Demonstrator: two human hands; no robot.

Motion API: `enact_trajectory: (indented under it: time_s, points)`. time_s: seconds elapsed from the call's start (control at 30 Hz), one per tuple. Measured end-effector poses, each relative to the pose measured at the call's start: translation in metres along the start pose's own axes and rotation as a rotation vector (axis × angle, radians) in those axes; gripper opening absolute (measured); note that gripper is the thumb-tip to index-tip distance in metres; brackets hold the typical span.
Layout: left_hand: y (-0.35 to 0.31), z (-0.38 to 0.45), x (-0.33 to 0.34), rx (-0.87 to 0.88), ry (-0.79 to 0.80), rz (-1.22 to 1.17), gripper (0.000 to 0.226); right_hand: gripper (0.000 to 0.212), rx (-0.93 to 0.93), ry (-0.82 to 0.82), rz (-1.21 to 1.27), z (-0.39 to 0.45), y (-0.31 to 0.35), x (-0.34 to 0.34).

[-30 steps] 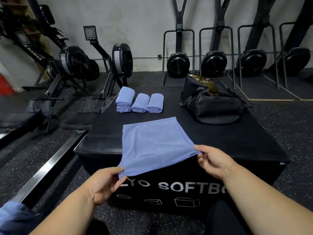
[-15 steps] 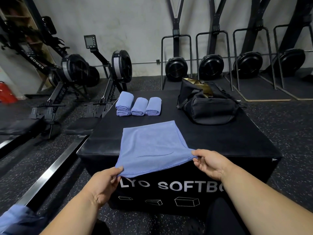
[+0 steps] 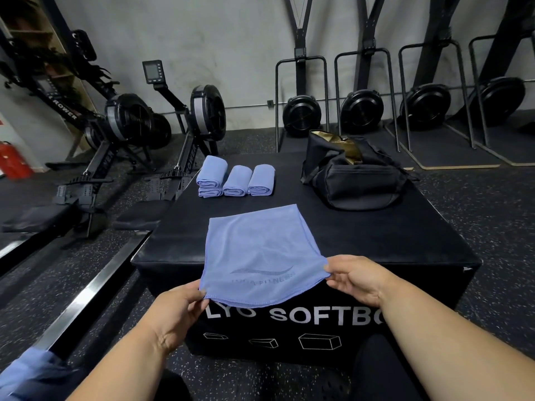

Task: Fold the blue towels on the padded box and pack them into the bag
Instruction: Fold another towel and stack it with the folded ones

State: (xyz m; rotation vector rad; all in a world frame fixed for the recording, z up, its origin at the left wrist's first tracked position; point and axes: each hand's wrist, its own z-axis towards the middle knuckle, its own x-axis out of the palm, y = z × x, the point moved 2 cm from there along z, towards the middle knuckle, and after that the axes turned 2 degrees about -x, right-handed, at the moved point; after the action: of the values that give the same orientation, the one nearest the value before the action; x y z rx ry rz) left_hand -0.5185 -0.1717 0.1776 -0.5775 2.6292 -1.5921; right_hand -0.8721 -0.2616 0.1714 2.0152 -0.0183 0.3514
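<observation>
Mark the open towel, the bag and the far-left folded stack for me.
open towel (image 3: 260, 250), head view, middle of the flat cloth.
bag (image 3: 359, 183), head view, its front side panel.
far-left folded stack (image 3: 211, 175), head view, top towel's upper face.

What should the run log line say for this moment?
left hand: pinches near towel corner | right hand: pinches other corner | folded towels: on padded box | bag: open

Two black rowing machines (image 3: 139, 131) stand on the speckled rubber floor (image 3: 498, 215) at left. A red fire extinguisher (image 3: 14, 163) sits by the far left edge. Four black fan-wheel machines (image 3: 362, 111) in metal frames line the grey wall (image 3: 225, 39).
</observation>
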Motion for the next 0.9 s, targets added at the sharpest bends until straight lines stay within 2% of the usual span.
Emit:
enact_trajectory:
  time_s: [0.2, 0.4, 0.5, 0.63, 0.9]
  points:
    - [-0.003, 0.001, -0.005, 0.017, -0.008, 0.112, 0.043, 0.013, -0.03, 0.019, -0.02, 0.002, -0.002, -0.003]
    - [-0.006, -0.001, -0.013, -0.083, 0.011, 0.126, 0.042, 0.017, -0.009, 0.017, -0.103, 0.003, -0.004, -0.007]
    - [-0.006, -0.001, -0.018, -0.154, 0.011, 0.171, 0.041, 0.019, -0.005, 0.02, -0.056, 0.004, -0.003, -0.007]
    - [-0.006, -0.003, -0.021, -0.159, -0.009, 0.233, 0.042, 0.029, -0.026, 0.023, -0.025, 0.005, -0.003, -0.005]
    - [-0.006, -0.009, -0.024, -0.106, -0.124, 0.121, 0.042, 0.021, -0.071, 0.1, -0.013, 0.003, -0.002, 0.0]
